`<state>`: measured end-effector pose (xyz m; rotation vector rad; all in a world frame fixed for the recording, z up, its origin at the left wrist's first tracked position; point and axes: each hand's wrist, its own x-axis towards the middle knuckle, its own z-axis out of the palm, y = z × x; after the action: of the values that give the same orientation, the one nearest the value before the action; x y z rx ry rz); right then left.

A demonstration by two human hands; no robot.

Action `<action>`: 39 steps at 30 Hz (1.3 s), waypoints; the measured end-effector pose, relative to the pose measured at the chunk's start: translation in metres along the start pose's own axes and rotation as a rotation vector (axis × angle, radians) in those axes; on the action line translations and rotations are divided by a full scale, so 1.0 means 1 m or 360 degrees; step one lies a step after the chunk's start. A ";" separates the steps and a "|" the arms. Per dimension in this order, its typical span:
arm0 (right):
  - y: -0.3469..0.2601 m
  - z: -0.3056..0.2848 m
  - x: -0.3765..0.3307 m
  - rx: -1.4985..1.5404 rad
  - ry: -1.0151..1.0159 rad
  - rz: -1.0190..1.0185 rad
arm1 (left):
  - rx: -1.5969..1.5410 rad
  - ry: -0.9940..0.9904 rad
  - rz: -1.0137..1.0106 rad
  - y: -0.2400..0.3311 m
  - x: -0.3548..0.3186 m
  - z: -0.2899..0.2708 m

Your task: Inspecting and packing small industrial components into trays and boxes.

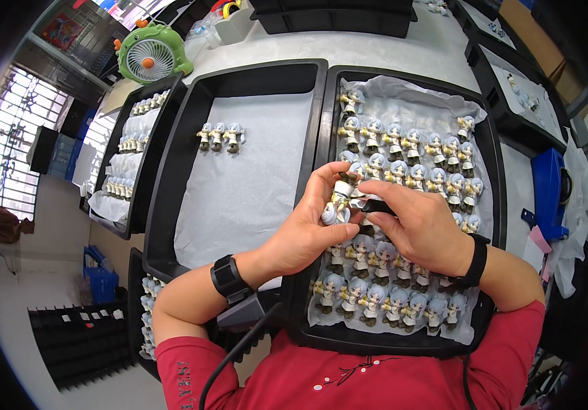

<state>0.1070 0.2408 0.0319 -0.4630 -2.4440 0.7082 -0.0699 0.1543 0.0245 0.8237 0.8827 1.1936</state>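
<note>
My left hand [314, 219] is closed around a small figurine [341, 198] with pale hair, a white outfit and gold trim. It is tilted upside down, its head low by my thumb and its dark feet up. In my right hand [420, 229] is a slim tool with a black handle [378, 207], pinched between thumb and fingers; its tip meets the figurine's side, and its exact kind I cannot make out. Both hands are above a black tray [331, 130] lined with white paper, where several rows of like figurines [374, 301] lie.
Left of it, another paper-lined black tray [164, 205] holds three figurines [219, 137] near its far end. Further left stands a tray of figurine rows [126, 164]. A green fan [150, 58] is at the far left, a blue box [549, 195] at right. A black cable [236, 348] runs near my left arm.
</note>
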 end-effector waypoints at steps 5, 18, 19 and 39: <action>0.000 -0.002 0.000 -0.0068 -0.0005 -0.0010 | 0.0100 0.0045 0.0011 0.001 0.001 0.003; -0.002 -0.003 0.001 -0.0172 -0.0091 -0.0018 | 0.0094 0.0026 -0.0053 0.000 0.000 0.001; -0.002 -0.002 0.001 -0.0135 -0.0054 -0.0001 | 0.0091 0.0038 -0.0064 0.001 0.000 0.002; -0.001 -0.001 0.000 -0.0276 -0.0079 -0.0044 | 0.0103 0.0026 -0.0047 -0.003 0.002 -0.001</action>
<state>0.1074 0.2401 0.0329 -0.4819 -2.5652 0.5038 -0.0693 0.1552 0.0207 0.8516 0.9482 1.1525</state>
